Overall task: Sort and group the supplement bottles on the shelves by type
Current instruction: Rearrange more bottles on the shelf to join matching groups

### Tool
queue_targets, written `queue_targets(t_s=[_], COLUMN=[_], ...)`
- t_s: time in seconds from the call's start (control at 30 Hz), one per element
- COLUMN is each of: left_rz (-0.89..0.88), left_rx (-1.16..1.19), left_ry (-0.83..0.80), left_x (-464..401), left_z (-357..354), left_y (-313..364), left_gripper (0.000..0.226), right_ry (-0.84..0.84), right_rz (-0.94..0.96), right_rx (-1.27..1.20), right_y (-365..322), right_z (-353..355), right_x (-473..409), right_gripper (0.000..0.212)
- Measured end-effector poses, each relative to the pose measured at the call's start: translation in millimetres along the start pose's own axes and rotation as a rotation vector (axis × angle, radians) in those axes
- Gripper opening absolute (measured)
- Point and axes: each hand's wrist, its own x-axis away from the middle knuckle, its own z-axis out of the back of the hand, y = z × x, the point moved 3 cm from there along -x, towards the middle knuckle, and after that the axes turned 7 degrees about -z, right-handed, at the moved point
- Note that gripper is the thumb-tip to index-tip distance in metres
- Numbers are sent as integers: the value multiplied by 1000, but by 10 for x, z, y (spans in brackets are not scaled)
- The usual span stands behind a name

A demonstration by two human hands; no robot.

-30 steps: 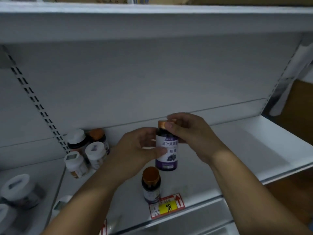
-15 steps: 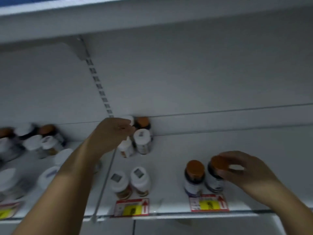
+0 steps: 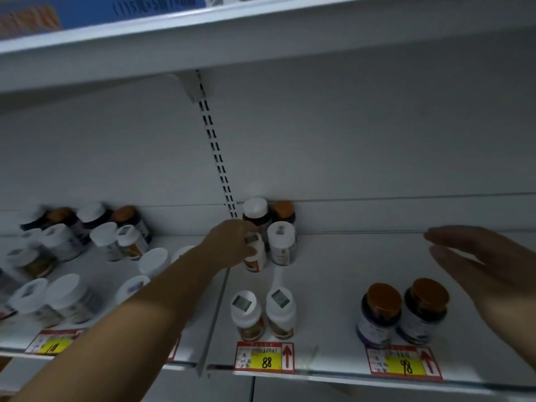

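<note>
My left hand reaches to the back of the white shelf and closes around a small white-capped bottle. Beside it stand another white-capped bottle, a taller dark bottle with a white cap and an orange-capped bottle. Two white-capped bottles stand at the front above the 88 price tag. Two orange-capped purple-label bottles stand above the 98 tag. My right hand hovers open above and right of them, holding nothing.
The left shelf section holds several mixed white-capped and orange-capped bottles, some blurred. A slotted upright divides the two sections. An upper shelf hangs overhead. The back right part of the shelf is bare.
My right hand set the orange-capped bottle down beside the other one and lifted away open. My left hand reached to the back and gripped a white-capped bottle. The view shifted left.
</note>
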Motion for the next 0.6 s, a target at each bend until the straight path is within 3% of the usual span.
queue_targets(t_s=[0.13, 0.27, 0.37, 0.5, 0.6], left_rz=[31, -113, -101, -55, -18], left_rx=[66, 345, 465, 399, 247], left_ry=[85, 66, 56, 96, 85], left_x=[145, 404, 547, 579, 517], left_z=[405, 833, 872, 694, 494], left_y=[-53, 90, 127, 2, -23], left_gripper=[49, 32, 25, 31, 24], right_ry=[-166, -510, -657, -723, -511], right_rz=[62, 60, 103, 143, 84], right_rx=[-91, -29, 45, 102, 95], right_y=[-404, -703, -803, -763, -695], right_z=[-607, -1378, -1801, -1971, -1904], right_x=[-34, -137, -165, -236, -481], right_gripper=[9, 27, 29, 24, 6])
